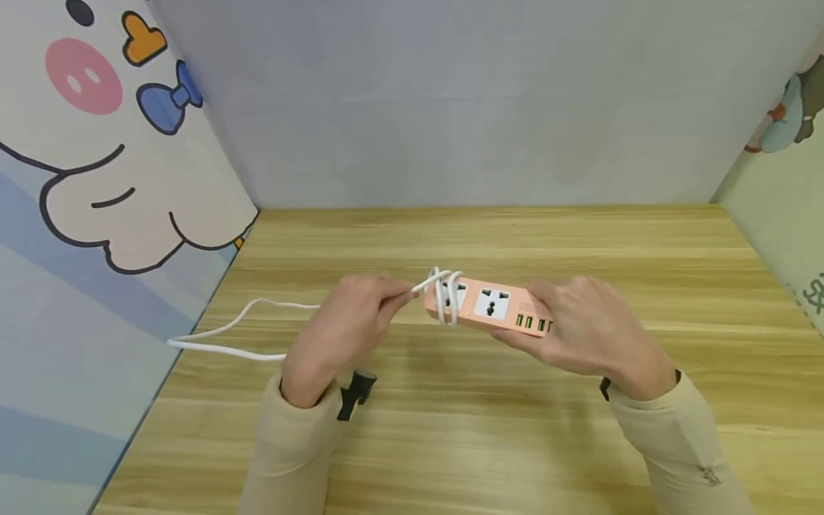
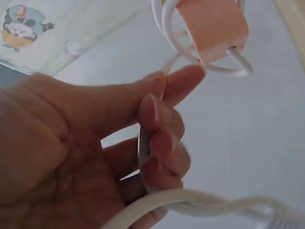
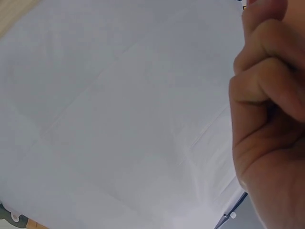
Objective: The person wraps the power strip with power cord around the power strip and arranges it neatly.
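Note:
A pink power strip [image 1: 473,304] with white socket faces and green USB ports is held above the table, tilted slightly down to the right. My right hand [image 1: 589,329] grips its right end, thumb on the near side. White cord [image 1: 453,297] loops a few times around the strip's left end. Left of it, my left hand [image 1: 350,322] pinches the cord between thumb and forefinger. In the left wrist view, the cord also runs through the curled fingers [image 2: 164,148], and it leaves the pink end of the strip [image 2: 217,33]. The right wrist view shows mostly curled fingers [image 3: 267,71].
A slack loop of the cord [image 1: 225,349] trails left of my left hand, reaching the table's left edge. The wood-grain table [image 1: 489,443] meets a grey back wall [image 1: 476,107]. A cartoon-printed panel [image 1: 84,186] stands on the left, another printed panel [image 1: 788,214] on the right.

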Motion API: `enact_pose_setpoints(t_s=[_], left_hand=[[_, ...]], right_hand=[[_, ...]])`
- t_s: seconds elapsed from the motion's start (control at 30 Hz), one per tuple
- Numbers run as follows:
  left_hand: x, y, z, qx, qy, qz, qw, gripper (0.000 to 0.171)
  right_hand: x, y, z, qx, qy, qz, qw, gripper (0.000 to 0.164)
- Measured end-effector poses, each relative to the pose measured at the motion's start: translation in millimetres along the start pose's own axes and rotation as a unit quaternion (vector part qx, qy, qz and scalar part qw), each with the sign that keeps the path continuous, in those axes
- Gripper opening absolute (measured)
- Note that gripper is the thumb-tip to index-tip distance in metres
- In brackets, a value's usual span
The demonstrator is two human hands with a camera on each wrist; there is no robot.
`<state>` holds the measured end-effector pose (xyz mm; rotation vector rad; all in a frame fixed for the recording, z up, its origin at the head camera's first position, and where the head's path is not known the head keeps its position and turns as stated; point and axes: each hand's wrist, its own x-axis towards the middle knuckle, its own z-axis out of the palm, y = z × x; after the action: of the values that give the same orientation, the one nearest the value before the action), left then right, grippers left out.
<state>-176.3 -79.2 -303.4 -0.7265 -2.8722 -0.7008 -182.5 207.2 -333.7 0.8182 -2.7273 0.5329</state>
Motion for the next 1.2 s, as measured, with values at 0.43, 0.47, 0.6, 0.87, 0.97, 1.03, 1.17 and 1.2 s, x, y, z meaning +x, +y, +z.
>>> enact_pose_setpoints(t_s=[0.43, 0.47, 0.6, 0.87, 0.97, 1.03, 1.17, 1.2], left_hand=[[16.2, -3.8, 16.3, 0.024, 0.235, 0.104, 0.9662, 0.017], [18.9, -5.3, 18.2, 0.022, 0.246, 0.111, 0.9627, 0.018], [26.9, -11.1, 25.5, 0.033, 0.264, 0.126, 0.9556, 0.017], [33.4, -9.8, 27.6, -0.009, 0.439, 0.206, 0.8745, 0.009], [37.6, -9.2, 29.4, -0.025, 0.472, 0.209, 0.8563, 0.008], [38.8, -10.3, 30.5, -0.022, 0.465, 0.203, 0.8614, 0.008], [36.4, -13.2, 29.3, -0.033, 0.419, 0.174, 0.8904, 0.011], [35.6, -13.9, 28.2, -0.039, 0.406, 0.168, 0.8974, 0.012]], right_hand=[[-2, 0, 0, -0.035, 0.155, -0.059, 0.986, 0.057], [-1, 1, 0, -0.039, 0.167, -0.062, 0.983, 0.059], [1, 2, 1, -0.051, 0.175, -0.055, 0.982, 0.058], [3, -11, 5, -0.085, 0.282, -0.09, 0.951, 0.063], [4, -15, 6, -0.097, 0.299, -0.09, 0.945, 0.059], [4, -15, 7, -0.102, 0.297, -0.085, 0.946, 0.059], [4, -14, 9, -0.098, 0.287, -0.08, 0.949, 0.063], [4, -14, 9, -0.097, 0.284, -0.081, 0.951, 0.063]])
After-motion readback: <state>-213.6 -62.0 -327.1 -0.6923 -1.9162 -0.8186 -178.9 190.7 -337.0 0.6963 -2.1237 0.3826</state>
